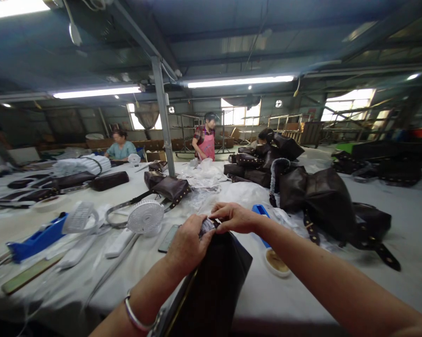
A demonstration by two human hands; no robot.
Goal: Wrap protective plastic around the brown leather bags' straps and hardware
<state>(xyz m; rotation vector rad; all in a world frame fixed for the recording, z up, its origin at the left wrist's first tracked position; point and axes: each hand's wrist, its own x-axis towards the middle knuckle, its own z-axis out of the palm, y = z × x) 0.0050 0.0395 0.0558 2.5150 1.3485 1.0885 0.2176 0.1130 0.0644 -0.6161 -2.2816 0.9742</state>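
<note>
A dark leather bag [225, 276] stands upright at the table's near edge, close in front of me. My left hand [189, 241] is closed at its top, with a strap end wrapped in clear plastic [206, 227] between thumb and fingers. From the right, my right hand [233, 217] pinches at the same wrapped part, fingertips beside the left thumb. What exactly lies under its fingertips is too small to make out. A blue tape dispenser [262, 211] and a roll of tape [277, 262] lie just beyond my right forearm.
Dark bags [319, 201] are heaped at the right, more lie at the left. Small white fans [145, 217], a phone [167, 238], another blue tape dispenser [38, 238] and plastic film [207, 175] cover the table. A post [163, 117] rises behind; people [205, 140] work across the table.
</note>
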